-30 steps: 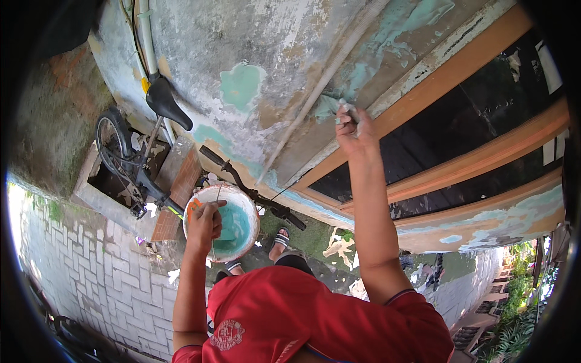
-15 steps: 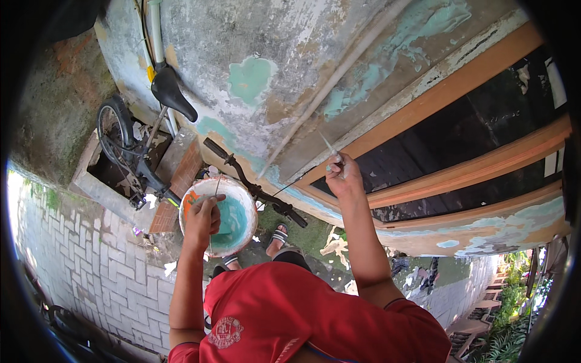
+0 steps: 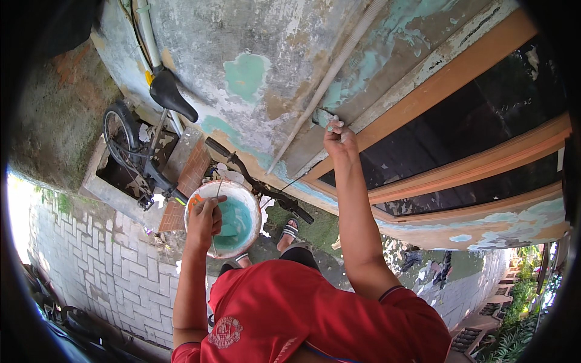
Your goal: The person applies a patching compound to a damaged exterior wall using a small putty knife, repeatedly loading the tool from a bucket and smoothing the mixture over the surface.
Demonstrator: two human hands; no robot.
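My left hand (image 3: 206, 220) is closed round the thin wire handle (image 3: 218, 188) of a round bucket (image 3: 255, 209). Pale teal putty (image 3: 240, 219) coats the bucket's inside. Something orange (image 3: 193, 201) shows beside my left knuckles; I cannot tell whether it belongs to the bucket or to a tool. With my right hand (image 3: 341, 139), smeared with putty, I grip a putty knife (image 3: 322, 116). Its blade meets the bare grey wall strip between the pipe and the window frame; my fingers hide its handle.
A thin pipe (image 3: 331, 78) runs along the patchy wall (image 3: 290, 45). The orange-brown window frame (image 3: 442, 78) borders dark glass on the right. A bicycle with a black saddle (image 3: 172, 95) and handlebar (image 3: 242, 172) leans close behind the bucket. Grey paving (image 3: 97, 260) lies to the left.
My right hand has moved up and slightly left, bringing the putty knife's blade from edge-on to against the wall. My left hand keeps its hold on the bucket handle.
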